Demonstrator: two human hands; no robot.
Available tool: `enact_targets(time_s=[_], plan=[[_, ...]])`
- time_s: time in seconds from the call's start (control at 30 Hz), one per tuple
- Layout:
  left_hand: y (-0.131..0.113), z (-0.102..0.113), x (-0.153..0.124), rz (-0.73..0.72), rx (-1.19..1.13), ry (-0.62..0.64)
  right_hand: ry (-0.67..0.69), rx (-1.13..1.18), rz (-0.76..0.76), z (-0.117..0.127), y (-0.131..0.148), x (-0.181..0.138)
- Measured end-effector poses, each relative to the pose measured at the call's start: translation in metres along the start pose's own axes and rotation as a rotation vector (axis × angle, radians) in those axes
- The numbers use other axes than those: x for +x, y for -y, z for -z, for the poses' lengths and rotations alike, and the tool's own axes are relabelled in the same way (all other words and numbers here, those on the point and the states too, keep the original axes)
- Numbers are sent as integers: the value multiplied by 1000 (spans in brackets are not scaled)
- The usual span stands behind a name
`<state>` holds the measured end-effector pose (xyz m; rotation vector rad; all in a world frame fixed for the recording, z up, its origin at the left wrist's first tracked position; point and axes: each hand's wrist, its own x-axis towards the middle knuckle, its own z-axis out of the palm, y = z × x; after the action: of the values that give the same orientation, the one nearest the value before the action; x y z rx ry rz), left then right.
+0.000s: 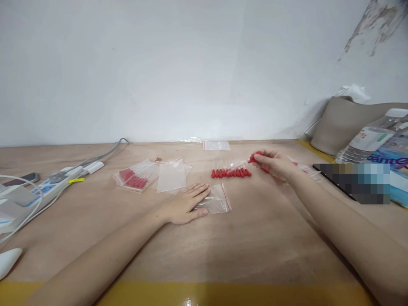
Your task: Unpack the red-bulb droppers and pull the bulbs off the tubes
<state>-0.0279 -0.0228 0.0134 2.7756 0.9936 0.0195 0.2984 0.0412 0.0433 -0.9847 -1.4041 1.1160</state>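
Note:
My left hand (191,204) lies flat, fingers stretched out, on a clear zip bag (219,199) with a red seal line. Just beyond it is a row of several droppers (231,173), red bulbs toward me and clear tubes pointing away. To the right of that row my right hand (270,165) is raised a little, its fingers pinched on a red-bulbed dropper (254,157); whether it holds more than one I cannot tell. Further left, a filled zip bag (130,178) contains red-bulbed droppers. Empty-looking clear bags (172,176) overlap beside it.
At the left are a power strip (47,187) with cables, a phone (22,178) and a white object (9,261). On the right lie a dark flat device (334,180), a water bottle (366,136), a blue package (398,187) and a grey-brown bag (334,123). Another bag (216,145) lies by the wall.

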Motion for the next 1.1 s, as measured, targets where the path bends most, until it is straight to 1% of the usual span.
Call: enact_targets(time_s=[0.07, 0.1, 0.17, 0.2, 0.3, 0.33, 0.37, 0.43, 0.47, 0.53, 0.67, 0.73, 0.77, 0.83, 0.9, 0.97, 1.0, 1.03, 1.1], plan=[[0, 0, 0, -2, -3, -4, -156, -4, 61, -8, 1, 9], [0, 0, 0, -4, -6, -1, -201, -42, 94, -16, -1, 13], [1, 1, 0, -9, -8, 11, -223, -166, 159, -41, -7, 22], [1, 1, 0, -11, -6, 16, -221, -256, 216, -55, -11, 25], [1, 1, -1, -17, 4, 34, -177, -561, 456, -98, -22, 32], [1, 1, -1, -19, 8, 39, -136, -657, 510, -110, -25, 33], [1, 1, -1, -19, 11, 44, -83, -777, 539, -119, -27, 33], [1, 2, -1, -19, 12, 50, 28, -981, 547, -130, -32, 32], [1, 2, 0, -18, 10, 53, 77, -1047, 541, -133, -34, 32], [1, 2, 0, -19, 0, 55, 150, -1105, 532, -134, -37, 31], [0, 1, -1, -17, -39, 44, 240, -1162, 520, -132, -41, 32], [-2, 1, -2, -8, -93, 12, 273, -1196, 515, -132, -41, 33], [-3, 2, -2, -2, -133, -26, 288, -1213, 514, -132, -40, 32], [-3, 4, 0, 28, -220, -167, 296, -1249, 516, -133, -38, 30], [1, 10, 6, 96, -282, -351, 285, -1280, 524, -134, -36, 27], [10, 19, 14, 192, -319, -483, 269, -1304, 530, -134, -34, 24], [16, 23, 19, 238, -331, -504, 265, -1312, 531, -134, -33, 22], [23, 27, 23, 274, -335, -497, 264, -1317, 531, -135, -32, 21], [37, 34, 32, 347, -250, -458, 261, -1322, 531, -134, -31, 21]])
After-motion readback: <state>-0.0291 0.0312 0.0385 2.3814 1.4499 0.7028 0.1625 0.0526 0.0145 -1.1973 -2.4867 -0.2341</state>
